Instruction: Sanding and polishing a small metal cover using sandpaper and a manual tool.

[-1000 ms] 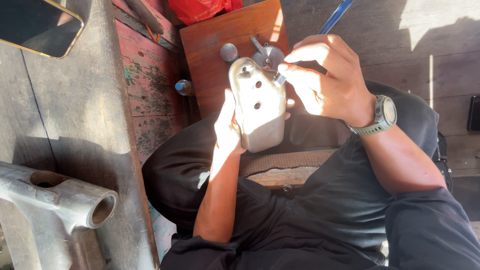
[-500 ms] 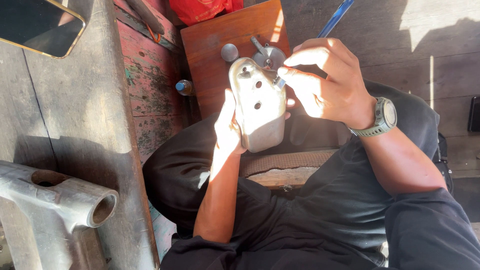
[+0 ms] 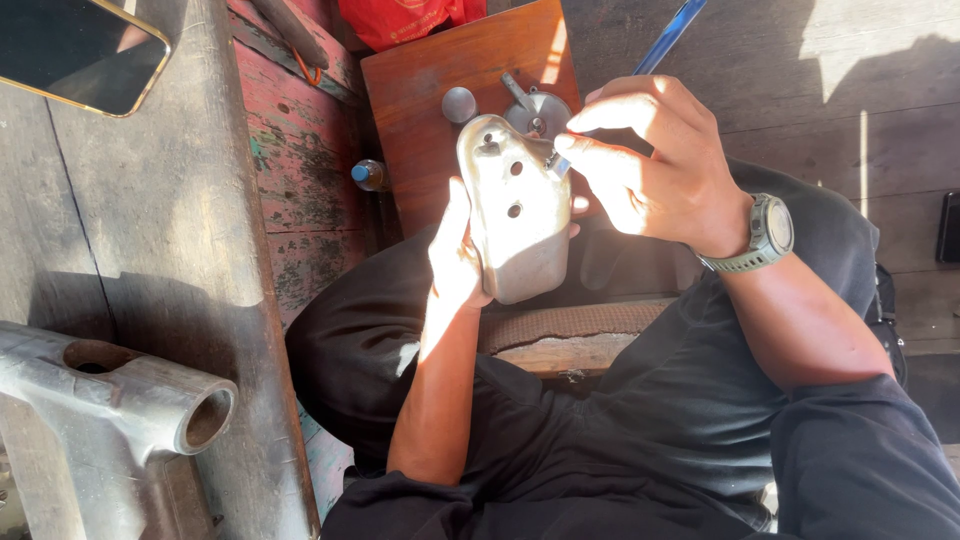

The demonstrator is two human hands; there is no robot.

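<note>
My left hand (image 3: pixel 457 255) grips a curved silver metal cover (image 3: pixel 515 215) with three holes, holding it upright above my lap. My right hand (image 3: pixel 655 165), with a watch on the wrist, pinches a blue-handled tool (image 3: pixel 668 38) whose tip meets the cover's upper right edge. Behind the cover, a round metal part with a lever (image 3: pixel 535 110) and a small grey disc (image 3: pixel 459 104) lie on a brown wooden board (image 3: pixel 430 70).
A worn grey wooden bench (image 3: pixel 170 230) runs along the left, carrying a phone (image 3: pixel 75 50) at the top and a cast metal housing with round openings (image 3: pixel 110 400) at the bottom. A small blue-capped bottle (image 3: pixel 366 174) stands by the red painted planks. A red bag (image 3: pixel 400 15) lies at the top.
</note>
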